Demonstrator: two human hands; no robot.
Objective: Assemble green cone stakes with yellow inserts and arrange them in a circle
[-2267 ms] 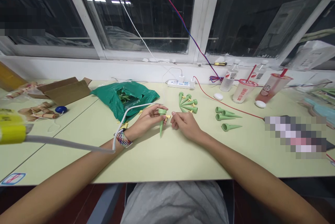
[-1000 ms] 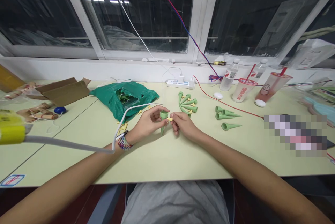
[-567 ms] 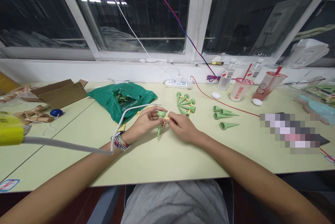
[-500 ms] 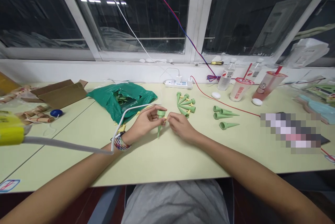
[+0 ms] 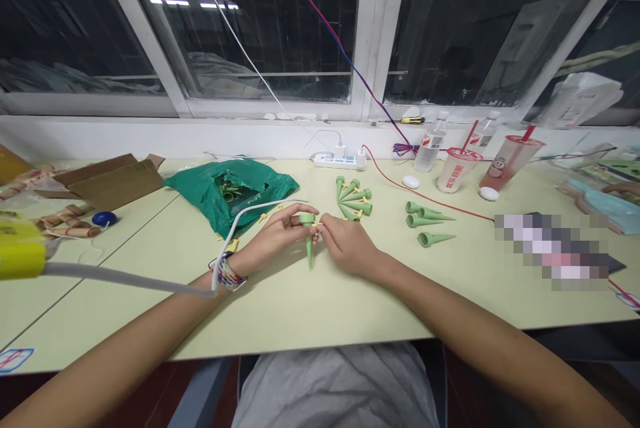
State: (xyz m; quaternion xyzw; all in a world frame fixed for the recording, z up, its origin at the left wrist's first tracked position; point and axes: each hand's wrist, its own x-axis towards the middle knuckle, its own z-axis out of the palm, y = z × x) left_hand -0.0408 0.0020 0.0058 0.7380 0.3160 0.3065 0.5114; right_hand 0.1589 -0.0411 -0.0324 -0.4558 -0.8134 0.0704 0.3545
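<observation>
Compared with the earliest frame, my right hand (image 5: 349, 241) has come closer to my left hand (image 5: 277, 233), and its fingertips now meet the yellow piece (image 5: 319, 227). My left hand grasps the green spike (image 5: 307, 219) between thumb and fingers; it is almost upright, point down, at the fingertips. To its right, my right thumb and finger pinch the yellow piece at the spike's side. As I judge, the step in hand is fitting this piece; whether it is fully seated, I cannot tell. The next move calls for a steady left hold and a straight right push.

Beyond my left hand lies the green bag (image 5: 197, 187), and loose yellow pieces (image 5: 231, 246) lie close by that wrist. Between my forearms the table (image 5: 300, 315) reaches its front edge; toward me seems the easiest direction. Just beyond my right hand, fitted spikes (image 5: 356, 196) make a fan; further right are plain spikes (image 5: 437, 239), well apart.
</observation>
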